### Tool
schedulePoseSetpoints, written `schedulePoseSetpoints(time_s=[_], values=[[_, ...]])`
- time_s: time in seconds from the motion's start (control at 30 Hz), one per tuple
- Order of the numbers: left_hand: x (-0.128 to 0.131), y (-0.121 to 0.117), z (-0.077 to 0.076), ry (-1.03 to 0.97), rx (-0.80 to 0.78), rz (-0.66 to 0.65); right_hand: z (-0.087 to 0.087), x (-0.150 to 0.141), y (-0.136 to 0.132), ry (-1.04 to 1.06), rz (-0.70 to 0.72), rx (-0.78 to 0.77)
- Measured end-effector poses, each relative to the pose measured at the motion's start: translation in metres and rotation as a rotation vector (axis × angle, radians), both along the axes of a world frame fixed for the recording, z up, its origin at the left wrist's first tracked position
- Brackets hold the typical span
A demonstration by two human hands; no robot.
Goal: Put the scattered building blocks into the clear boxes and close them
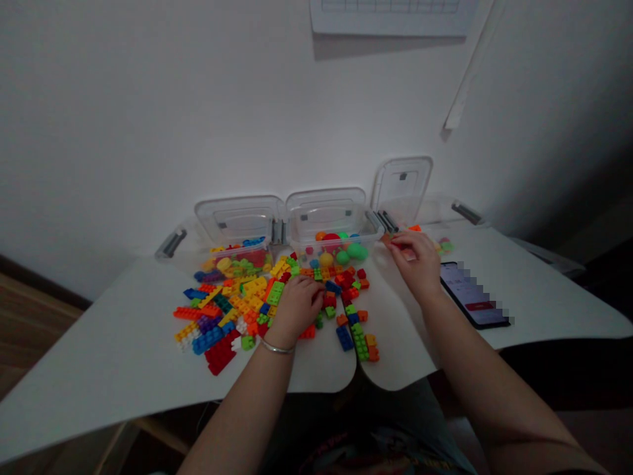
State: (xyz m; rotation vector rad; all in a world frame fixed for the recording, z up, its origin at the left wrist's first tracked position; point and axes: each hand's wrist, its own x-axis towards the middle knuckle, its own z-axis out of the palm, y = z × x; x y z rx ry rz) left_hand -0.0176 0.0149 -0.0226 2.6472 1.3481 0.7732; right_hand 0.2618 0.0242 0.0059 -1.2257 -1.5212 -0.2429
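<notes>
My left hand (299, 305) rests over the right side of a heap of toy building bricks (254, 290), fingers curled down among them. What its fingertips grip, if anything, is hidden. Beside them lie dark blue and red bricks (330, 300). My right hand (416, 260) is raised at the front left of the right-hand clear box (395, 194), thumb and fingers pinched together. A small orange brick (386, 239) shows faintly at its fingertips. Between my hands a row of green bricks (360, 340) and a blue brick (345, 338) lie near the table edge.
A clear box (237, 247) at the left holds bricks. The middle clear box (326, 241) contains balls and egg-like pieces. Their lids lean back against the wall. A phone (472, 297) lies right of my right hand. The white table (123, 343) has a seam at its middle.
</notes>
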Motion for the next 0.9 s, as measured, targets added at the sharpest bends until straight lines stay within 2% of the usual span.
schedulePoseSetpoints(time_s=[0.07, 0.17, 0.3, 0.43, 0.63, 0.8, 0.9], values=[[0.0, 0.0, 0.0, 0.003, -0.006, 0.004, 0.018, 0.008, 0.003, 0.055, -0.056, 0.122], [0.0, 0.0, 0.0, 0.009, -0.014, 0.002, 0.041, 0.023, 0.017, 0.171, -0.149, 0.212], [0.0, 0.0, 0.0, 0.002, -0.01, 0.002, 0.054, 0.043, 0.045, 0.363, -0.18, 0.218], [0.0, -0.001, 0.001, -0.008, -0.009, 0.01, 0.046, 0.057, 0.066, 0.461, -0.15, 0.044], [0.0, -0.001, 0.0, -0.004, -0.015, 0.009, 0.024, 0.059, 0.068, 0.29, -0.297, -0.185], [0.0, 0.0, -0.001, 0.0, -0.009, 0.007, 0.016, 0.054, 0.065, 0.144, -0.449, -0.268], [0.0, 0.0, -0.001, 0.007, -0.012, 0.015, 0.016, 0.055, 0.066, 0.111, -0.471, -0.3]])
